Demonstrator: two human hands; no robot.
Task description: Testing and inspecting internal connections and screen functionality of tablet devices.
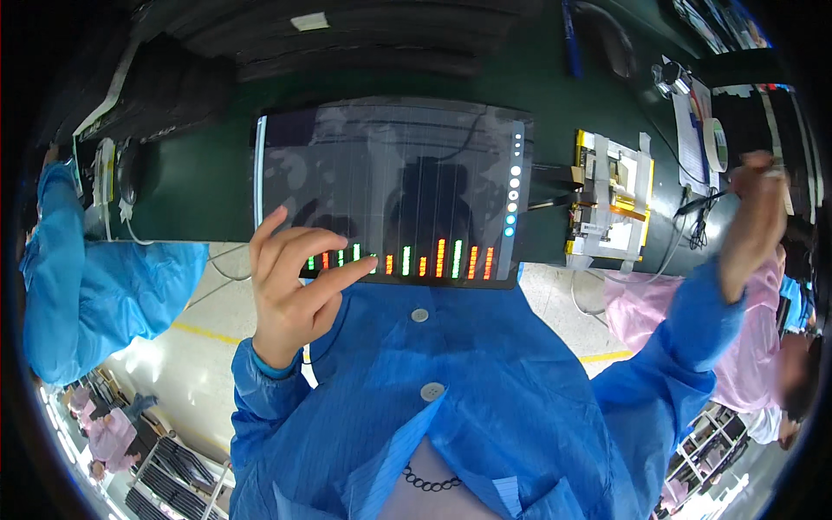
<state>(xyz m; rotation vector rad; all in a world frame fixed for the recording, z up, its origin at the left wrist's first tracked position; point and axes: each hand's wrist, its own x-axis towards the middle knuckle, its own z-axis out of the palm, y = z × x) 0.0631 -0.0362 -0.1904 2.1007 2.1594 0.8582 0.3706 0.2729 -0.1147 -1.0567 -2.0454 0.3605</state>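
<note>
A dark flat display panel lies on the bench in front of me, with columns of small green, red and orange characters along its near edge and white and blue round icons at its right side. My left hand is over its near left part, fingers spread, with one fingertip at the coloured columns; whether it touches the glass I cannot tell. Nothing is held in that hand. Out to the far right, my right hand is raised beside a roll of tape and a black cable. Its fingers are blurred.
Right of the panel, flat ribbon cables run to a taped-down yellow-edged board. A blue pen-like stick lies at the back. People in blue and pink clothing are close on both sides.
</note>
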